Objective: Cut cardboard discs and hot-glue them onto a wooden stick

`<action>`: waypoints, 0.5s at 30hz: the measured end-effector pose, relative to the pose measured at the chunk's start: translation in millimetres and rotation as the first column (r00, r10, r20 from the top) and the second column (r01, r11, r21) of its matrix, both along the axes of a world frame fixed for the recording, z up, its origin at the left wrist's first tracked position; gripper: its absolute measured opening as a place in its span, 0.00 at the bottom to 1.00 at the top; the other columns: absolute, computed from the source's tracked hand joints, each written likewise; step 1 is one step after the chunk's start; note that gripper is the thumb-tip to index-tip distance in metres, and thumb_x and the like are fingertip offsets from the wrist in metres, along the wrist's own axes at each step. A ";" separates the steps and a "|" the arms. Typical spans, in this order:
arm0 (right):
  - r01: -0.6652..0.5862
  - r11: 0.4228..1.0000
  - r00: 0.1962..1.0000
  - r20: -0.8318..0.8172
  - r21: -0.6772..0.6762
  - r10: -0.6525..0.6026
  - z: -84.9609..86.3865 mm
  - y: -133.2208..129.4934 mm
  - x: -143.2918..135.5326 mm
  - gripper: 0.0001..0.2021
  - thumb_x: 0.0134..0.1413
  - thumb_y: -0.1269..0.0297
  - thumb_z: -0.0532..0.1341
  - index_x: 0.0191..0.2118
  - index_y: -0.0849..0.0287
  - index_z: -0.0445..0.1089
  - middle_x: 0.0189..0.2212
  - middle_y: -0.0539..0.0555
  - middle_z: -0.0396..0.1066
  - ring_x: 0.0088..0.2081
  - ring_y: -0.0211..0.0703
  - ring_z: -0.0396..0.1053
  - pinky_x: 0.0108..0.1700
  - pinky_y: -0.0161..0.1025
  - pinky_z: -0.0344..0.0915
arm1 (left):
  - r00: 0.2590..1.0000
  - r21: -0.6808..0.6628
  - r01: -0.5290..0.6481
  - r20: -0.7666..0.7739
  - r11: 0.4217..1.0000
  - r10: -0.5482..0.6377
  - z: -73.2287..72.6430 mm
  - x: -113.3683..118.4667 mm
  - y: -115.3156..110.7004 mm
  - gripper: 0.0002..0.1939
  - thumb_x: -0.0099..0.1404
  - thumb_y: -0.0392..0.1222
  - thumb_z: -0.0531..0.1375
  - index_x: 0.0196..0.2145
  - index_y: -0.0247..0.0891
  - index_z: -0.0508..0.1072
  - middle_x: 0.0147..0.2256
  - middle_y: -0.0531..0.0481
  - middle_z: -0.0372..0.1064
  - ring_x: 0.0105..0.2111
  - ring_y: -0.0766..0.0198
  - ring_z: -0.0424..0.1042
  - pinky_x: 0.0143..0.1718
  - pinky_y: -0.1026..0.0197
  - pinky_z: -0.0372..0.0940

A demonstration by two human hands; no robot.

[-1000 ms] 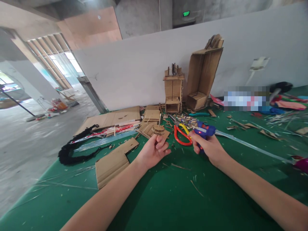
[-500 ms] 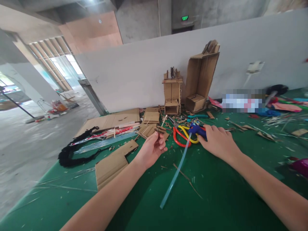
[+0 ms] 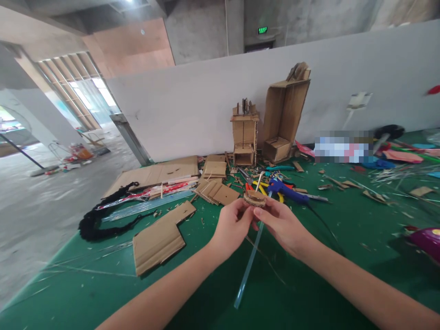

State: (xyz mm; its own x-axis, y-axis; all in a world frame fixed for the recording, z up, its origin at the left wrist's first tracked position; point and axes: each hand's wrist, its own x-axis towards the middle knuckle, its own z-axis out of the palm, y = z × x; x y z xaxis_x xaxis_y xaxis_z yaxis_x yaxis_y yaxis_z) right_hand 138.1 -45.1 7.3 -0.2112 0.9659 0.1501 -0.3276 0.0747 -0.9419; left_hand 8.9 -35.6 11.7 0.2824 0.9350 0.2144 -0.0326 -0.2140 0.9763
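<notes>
Both hands meet over the near middle of the table, pinching a small rounded piece of layered cardboard (image 3: 254,199). A thin pale stick (image 3: 260,181) rises from it. My left hand (image 3: 233,223) grips its left side and my right hand (image 3: 283,224) its right; the fingertips nearly touch. Just beyond lies a blue glue gun (image 3: 288,190), free of any hand. A long translucent glue stick (image 3: 248,272) trails from it toward me, passing partly behind my fingers. Pliers with yellow and red handles (image 3: 264,187) are partly hidden behind the held piece.
Two cardboard structures, a small one (image 3: 244,137) and a tall one (image 3: 287,114), stand by the white partition. Left are cut cardboard sheets (image 3: 160,240) and a black fuzzy strand (image 3: 90,227). Scraps and wires litter the green table (image 3: 206,293); a purple object (image 3: 426,240) sits far right.
My right hand has let go of the glue gun and come left to the cardboard piece. My left hand has carried that piece to the right. The pliers are now more hidden.
</notes>
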 end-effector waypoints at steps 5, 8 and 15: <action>0.002 0.994 0.988 -0.151 -0.105 -0.018 -5.5 -0.1 -5.9 0.08 0.41 0.61 0.69 0.28 0.56 0.73 0.25 0.48 0.66 0.28 0.36 0.61 0.32 0.36 0.61 | 0.983 0.142 -0.114 -0.126 0.983 0.132 1.3 5.9 -7.4 0.07 0.61 0.36 0.54 0.28 0.37 0.70 0.22 0.51 0.67 0.22 0.65 0.67 0.25 0.65 0.59; 0.013 0.987 0.978 -0.204 -0.161 -0.046 -3.8 -0.3 -8.8 0.06 0.40 0.63 0.69 0.26 0.56 0.73 0.25 0.47 0.65 0.28 0.35 0.60 0.33 0.35 0.60 | 0.978 0.147 -0.128 -0.144 0.981 0.149 0.9 6.1 -6.9 0.08 0.62 0.38 0.53 0.28 0.37 0.70 0.23 0.51 0.68 0.23 0.65 0.67 0.26 0.65 0.59; 0.075 0.979 0.992 -0.084 -0.190 -0.092 17.3 3.7 -14.9 0.05 0.40 0.64 0.68 0.26 0.59 0.73 0.21 0.46 0.63 0.24 0.34 0.58 0.27 0.34 0.55 | 0.991 0.059 -0.128 -0.026 0.990 0.130 -1.6 7.2 0.5 0.13 0.63 0.45 0.53 0.25 0.35 0.67 0.20 0.52 0.65 0.22 0.67 0.63 0.25 0.65 0.58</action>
